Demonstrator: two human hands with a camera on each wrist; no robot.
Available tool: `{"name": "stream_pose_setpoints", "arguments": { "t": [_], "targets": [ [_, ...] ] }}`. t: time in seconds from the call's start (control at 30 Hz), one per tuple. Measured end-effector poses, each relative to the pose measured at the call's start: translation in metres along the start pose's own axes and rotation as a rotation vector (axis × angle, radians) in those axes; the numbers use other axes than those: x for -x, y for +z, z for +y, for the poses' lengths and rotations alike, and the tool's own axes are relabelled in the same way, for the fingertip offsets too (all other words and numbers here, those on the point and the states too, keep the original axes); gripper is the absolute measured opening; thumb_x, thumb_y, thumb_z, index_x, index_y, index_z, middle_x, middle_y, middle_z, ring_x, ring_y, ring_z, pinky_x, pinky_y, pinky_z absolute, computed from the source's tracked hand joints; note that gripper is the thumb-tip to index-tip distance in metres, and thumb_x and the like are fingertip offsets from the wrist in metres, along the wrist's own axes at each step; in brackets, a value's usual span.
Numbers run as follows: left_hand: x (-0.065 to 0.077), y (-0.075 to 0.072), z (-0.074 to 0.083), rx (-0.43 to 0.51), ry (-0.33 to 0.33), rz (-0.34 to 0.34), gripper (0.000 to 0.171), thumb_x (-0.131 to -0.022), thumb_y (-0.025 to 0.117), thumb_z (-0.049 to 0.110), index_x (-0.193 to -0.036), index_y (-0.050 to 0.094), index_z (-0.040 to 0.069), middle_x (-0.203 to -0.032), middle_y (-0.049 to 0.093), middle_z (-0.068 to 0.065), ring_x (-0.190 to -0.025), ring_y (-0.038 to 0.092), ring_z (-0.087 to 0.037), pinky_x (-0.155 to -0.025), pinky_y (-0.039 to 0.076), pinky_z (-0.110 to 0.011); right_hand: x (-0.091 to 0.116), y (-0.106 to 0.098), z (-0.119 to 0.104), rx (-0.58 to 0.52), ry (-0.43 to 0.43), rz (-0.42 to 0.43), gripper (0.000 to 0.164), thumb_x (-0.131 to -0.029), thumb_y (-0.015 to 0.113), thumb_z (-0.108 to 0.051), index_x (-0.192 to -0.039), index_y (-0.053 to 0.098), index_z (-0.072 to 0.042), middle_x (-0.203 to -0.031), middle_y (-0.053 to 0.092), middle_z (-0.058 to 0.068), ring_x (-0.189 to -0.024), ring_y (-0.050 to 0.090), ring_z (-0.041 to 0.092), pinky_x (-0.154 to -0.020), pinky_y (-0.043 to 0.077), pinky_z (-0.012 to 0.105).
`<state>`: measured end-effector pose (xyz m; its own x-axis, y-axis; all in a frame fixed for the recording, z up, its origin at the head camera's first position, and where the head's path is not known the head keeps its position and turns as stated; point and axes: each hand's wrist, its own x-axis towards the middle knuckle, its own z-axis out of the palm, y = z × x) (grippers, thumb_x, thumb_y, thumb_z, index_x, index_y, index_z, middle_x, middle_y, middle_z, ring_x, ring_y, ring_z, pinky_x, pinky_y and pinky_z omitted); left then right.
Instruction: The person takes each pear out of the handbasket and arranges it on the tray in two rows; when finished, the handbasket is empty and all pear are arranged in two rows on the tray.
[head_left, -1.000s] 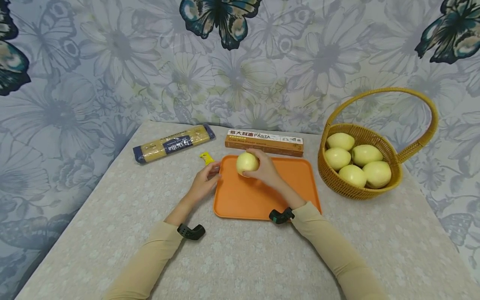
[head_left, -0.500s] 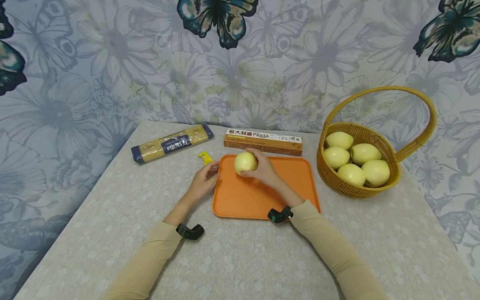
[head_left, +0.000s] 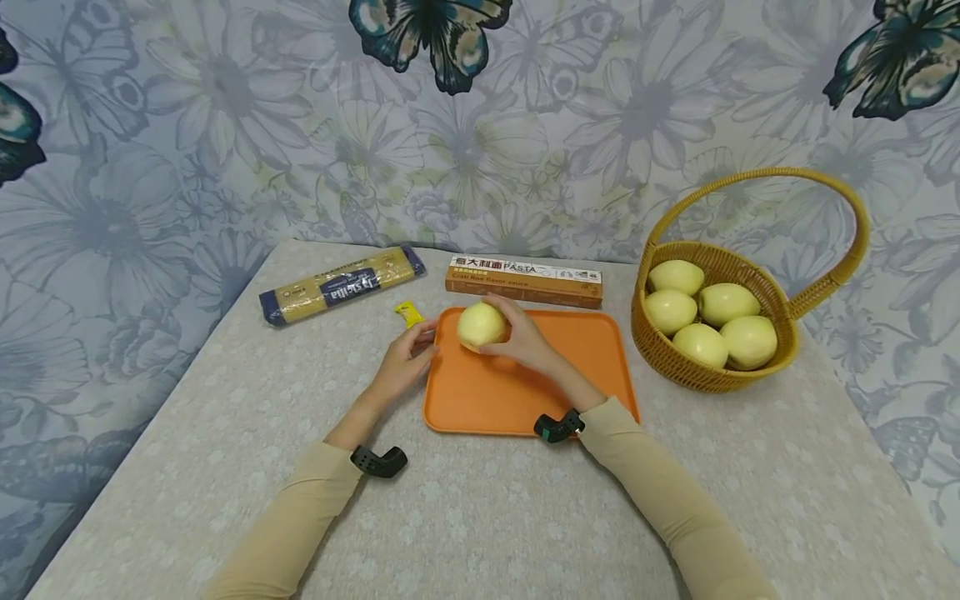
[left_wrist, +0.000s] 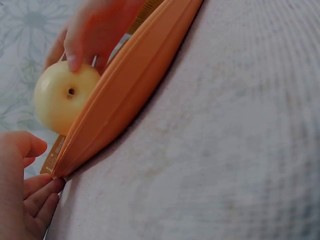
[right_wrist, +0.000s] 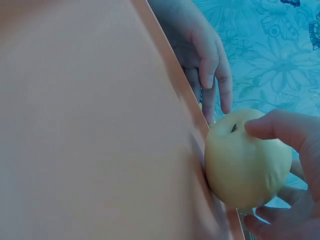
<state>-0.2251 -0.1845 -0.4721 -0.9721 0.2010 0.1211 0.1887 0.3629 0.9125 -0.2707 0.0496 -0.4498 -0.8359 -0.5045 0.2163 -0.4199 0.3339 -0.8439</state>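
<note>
My right hand [head_left: 521, 337] holds a pale yellow pear [head_left: 480, 326] at the far left corner of the orange tray [head_left: 525, 392]. Seen from the right wrist, the thumb [right_wrist: 280, 125] lies beside the pear's stem hollow, with the other fingers round its far side. My left hand [head_left: 403, 362] rests at the tray's left edge, fingers loosely bent. In the left wrist view its fingertips [left_wrist: 55, 187] touch the tray's rim, while the thumb stays off it. Just beyond this hand lies a small yellow packet [head_left: 408, 313], partly covered by the fingers in the head view.
A wicker basket [head_left: 675, 375] with a tall handle holds several pears [head_left: 727, 304] right of the tray. Behind the tray is a pasta box [head_left: 523, 282]. A bag of spaghetti [head_left: 342, 286] lies at the back left, before the patterned wall.
My right hand has shifted the pear slightly left, toward the tray's far left corner. The left hand stays at the tray's edge. The head view has shifted a little.
</note>
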Motion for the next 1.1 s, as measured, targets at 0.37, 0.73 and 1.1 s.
{"name": "stream_pose_setpoints", "arguments": {
  "t": [0.37, 0.73, 1.1],
  "targets": [
    [-0.006, 0.001, -0.022, -0.037, 0.030, 0.026, 0.046, -0.096, 0.055, 0.011, -0.139, 0.043, -0.002, -0.138, 0.050, -0.023, -0.123, 0.053, -0.037, -0.106, 0.044, -0.050, -0.004, 0.004, 0.013, 0.023, -0.023, -0.010, 0.075, -0.075, 0.079, -0.005, -0.141, 0.042, -0.005, -0.141, 0.044, 0.016, -0.132, 0.042, 0.032, -0.110, 0.042, 0.046],
    [0.001, -0.003, 0.008, -0.017, -0.001, 0.001, 0.047, -0.095, 0.054, 0.004, -0.138, 0.042, -0.009, -0.136, 0.048, -0.030, -0.123, 0.051, -0.042, -0.106, 0.042, -0.053, -0.004, 0.004, 0.012, 0.040, 0.019, 0.022, 0.076, -0.072, 0.082, -0.009, -0.138, 0.044, -0.005, -0.136, 0.043, 0.017, -0.123, 0.046, 0.032, -0.104, 0.045, 0.047],
    [-0.006, 0.003, -0.022, -0.026, 0.016, 0.021, 0.046, -0.096, 0.055, 0.011, -0.140, 0.043, 0.000, -0.137, 0.050, -0.022, -0.123, 0.053, -0.036, -0.105, 0.046, -0.049, 0.000, -0.016, 0.004, -0.057, 0.095, 0.074, 0.065, -0.084, 0.072, -0.014, -0.139, 0.041, -0.001, -0.139, 0.039, 0.020, -0.125, 0.044, 0.040, -0.102, 0.044, 0.054]
  ]
}}
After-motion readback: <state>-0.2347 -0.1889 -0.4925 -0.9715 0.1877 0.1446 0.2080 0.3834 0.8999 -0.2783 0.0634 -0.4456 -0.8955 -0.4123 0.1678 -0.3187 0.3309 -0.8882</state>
